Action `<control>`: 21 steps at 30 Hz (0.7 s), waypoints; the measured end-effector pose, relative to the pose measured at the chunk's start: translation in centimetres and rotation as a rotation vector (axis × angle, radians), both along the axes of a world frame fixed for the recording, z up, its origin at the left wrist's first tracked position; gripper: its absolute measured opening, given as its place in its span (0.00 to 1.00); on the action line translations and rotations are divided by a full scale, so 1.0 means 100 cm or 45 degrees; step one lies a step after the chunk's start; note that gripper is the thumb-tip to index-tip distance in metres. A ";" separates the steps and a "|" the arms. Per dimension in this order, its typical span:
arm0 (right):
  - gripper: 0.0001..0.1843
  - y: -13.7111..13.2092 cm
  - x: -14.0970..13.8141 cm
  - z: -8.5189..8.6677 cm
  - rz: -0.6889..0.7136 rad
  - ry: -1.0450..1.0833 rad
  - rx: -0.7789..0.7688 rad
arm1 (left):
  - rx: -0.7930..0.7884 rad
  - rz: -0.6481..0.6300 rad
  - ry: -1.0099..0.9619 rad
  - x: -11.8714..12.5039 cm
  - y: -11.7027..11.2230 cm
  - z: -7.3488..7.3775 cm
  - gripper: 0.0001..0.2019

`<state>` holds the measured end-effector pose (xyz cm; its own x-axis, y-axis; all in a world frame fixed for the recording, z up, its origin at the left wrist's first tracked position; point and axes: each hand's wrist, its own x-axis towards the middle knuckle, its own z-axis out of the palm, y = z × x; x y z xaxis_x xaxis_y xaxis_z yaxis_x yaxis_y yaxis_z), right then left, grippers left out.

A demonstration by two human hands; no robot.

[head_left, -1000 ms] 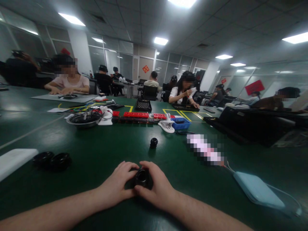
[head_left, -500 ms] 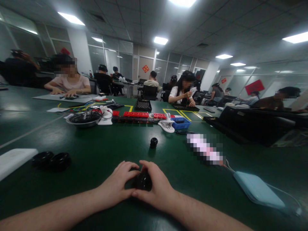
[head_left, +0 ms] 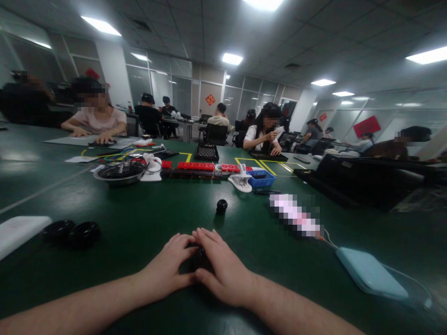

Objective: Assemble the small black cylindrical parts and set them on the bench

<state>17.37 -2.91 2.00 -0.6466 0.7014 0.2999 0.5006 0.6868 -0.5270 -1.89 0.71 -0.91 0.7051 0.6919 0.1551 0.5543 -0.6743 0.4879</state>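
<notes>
My left hand (head_left: 167,264) and my right hand (head_left: 226,267) meet above the green table in front of me. Both have their fingers curled around a glossy black rounded piece (head_left: 201,261), mostly hidden by the hands, so its exact kind does not show. My right fingers lie over its top and overlap the left fingertips. Straight ahead, a small black ridged round piece (head_left: 221,206) stands alone. To the left, two larger black ring-shaped pieces (head_left: 58,232) sit side by side.
A white slab (head_left: 21,232) lies at far left. Beyond are a metal bowl (head_left: 120,176), red strips (head_left: 195,165), a white clamp (head_left: 240,178) and a blue basket (head_left: 261,178). A light-blue power bank (head_left: 372,272) with cables lies right. Co-workers sit across the table.
My right hand has turned over the black piece, its fingers now straighter and covering more of it. My left hand has barely moved. The view has shifted slightly.
</notes>
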 end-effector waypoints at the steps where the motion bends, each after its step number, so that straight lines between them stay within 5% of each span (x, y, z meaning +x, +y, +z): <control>1: 0.36 0.000 0.000 0.003 0.018 -0.048 0.014 | -0.002 0.001 -0.007 0.000 0.000 -0.001 0.21; 6: 0.36 -0.003 -0.002 0.004 0.107 -0.044 0.112 | -0.043 0.058 -0.024 0.001 0.000 -0.002 0.23; 10: 0.40 -0.002 -0.003 -0.004 -0.161 0.245 0.215 | -0.018 -0.001 -0.002 0.000 0.001 0.001 0.19; 14: 0.39 0.000 -0.006 -0.009 -0.344 0.226 0.009 | -0.025 -0.001 -0.002 0.000 -0.001 0.005 0.18; 21: 0.44 -0.003 0.001 -0.009 -0.119 0.307 -0.051 | -0.039 0.004 -0.016 0.002 -0.002 0.006 0.18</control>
